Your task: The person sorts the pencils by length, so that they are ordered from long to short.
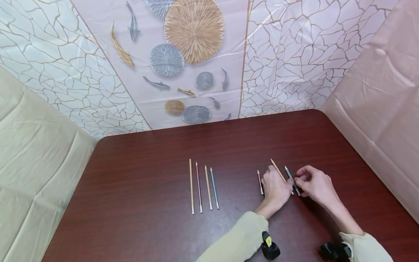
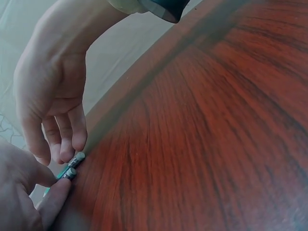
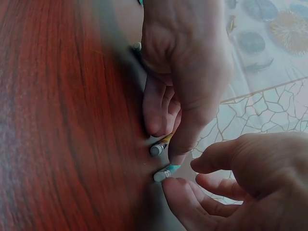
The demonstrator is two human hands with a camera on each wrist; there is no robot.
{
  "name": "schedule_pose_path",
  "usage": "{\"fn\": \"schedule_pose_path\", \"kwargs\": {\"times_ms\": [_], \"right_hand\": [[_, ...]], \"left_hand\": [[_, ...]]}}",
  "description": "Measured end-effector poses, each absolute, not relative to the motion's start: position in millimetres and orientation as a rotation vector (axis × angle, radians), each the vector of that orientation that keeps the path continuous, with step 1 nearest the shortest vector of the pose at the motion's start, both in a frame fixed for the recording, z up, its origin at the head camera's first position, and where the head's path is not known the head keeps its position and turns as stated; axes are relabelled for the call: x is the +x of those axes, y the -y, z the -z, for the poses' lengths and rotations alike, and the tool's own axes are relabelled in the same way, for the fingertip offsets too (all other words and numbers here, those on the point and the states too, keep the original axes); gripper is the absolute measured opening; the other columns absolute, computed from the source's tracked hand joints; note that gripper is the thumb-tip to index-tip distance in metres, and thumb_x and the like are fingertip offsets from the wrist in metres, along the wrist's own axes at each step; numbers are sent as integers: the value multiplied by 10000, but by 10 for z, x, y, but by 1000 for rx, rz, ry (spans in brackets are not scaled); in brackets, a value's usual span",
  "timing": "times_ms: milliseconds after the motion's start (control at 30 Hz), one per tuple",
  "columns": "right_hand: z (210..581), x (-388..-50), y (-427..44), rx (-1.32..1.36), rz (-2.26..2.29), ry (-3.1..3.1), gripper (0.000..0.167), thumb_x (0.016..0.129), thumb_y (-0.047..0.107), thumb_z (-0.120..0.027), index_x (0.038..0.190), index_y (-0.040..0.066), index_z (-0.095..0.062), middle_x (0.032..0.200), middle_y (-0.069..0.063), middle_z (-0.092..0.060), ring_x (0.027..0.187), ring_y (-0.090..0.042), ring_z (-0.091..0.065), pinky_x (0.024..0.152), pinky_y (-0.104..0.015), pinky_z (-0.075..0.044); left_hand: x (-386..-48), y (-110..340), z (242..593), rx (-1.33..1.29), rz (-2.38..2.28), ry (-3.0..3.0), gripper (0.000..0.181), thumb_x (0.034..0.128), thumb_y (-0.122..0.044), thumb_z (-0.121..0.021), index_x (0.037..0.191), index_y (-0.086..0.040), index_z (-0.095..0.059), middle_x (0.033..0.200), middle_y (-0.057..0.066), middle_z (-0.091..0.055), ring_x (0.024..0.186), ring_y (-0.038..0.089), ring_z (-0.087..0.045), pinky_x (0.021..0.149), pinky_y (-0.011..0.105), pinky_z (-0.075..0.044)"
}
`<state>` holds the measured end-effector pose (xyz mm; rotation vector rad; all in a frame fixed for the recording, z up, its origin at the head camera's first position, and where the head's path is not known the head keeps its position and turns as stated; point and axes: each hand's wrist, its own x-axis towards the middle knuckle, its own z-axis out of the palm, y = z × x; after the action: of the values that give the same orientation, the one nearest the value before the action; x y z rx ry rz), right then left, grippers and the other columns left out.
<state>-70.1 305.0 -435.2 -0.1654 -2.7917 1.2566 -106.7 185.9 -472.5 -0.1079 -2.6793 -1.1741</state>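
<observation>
In the head view, my left hand [image 1: 275, 185] pinches a yellow pencil [image 1: 276, 168] between thumb and fingers, low on the table. The eraser end of this yellow pencil [image 3: 157, 149] shows below the left fingers in the right wrist view. Beside it on the right lies a teal pencil [image 1: 289, 175], close to the left thumb. My right hand [image 1: 316, 185] hovers at the teal pencil's right side, fingers loosely bent, a gap between thumb and forefinger. Whether a right fingertip touches it, I cannot tell. Left of my left hand lies a short reddish pencil [image 1: 260, 181].
Further left on the dark red wooden table [image 1: 140, 196], several pencils lie side by side, points away from me: a long tan pencil [image 1: 191, 185], a maroon pencil [image 1: 198, 185], a yellow pencil and a teal pencil [image 1: 214, 187]. Fabric hangs behind and at both sides.
</observation>
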Motion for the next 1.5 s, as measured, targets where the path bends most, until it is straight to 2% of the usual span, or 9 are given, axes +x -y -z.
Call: {"fn": "schedule_pose_path", "kwargs": {"times_ms": [500,1100,1500], "right_hand": [[4376,-743,-3046,-151,-1184,2824,206,860,29,-673,1022,-70,-597,747,-88,-674,494,-193,-636,451,-308,-512],[4378,-794,-3042,-154,-1192,2835,201,868,39,-675,1005,-81,-591,728,-76,-655,483,-188,-638,450,-307,-519],[4384,-798,-3049,-161,-1191,2843,216,875,51,-683,1010,-90,-590,733,-79,-653,493,-192,-642,450,-309,-523]], "left_hand": [[-1053,-1874,4682,-122,1050,2716,369,643,-174,-844,861,-100,-556,727,69,-629,676,255,-651,624,330,-496],[-1061,-1884,4686,-179,1014,2722,319,684,-197,-825,887,-86,-606,744,60,-620,672,259,-632,634,321,-491],[-1063,-1872,4691,-185,1021,2707,325,665,-216,-835,869,-92,-615,722,58,-619,664,257,-640,621,321,-491]]}}
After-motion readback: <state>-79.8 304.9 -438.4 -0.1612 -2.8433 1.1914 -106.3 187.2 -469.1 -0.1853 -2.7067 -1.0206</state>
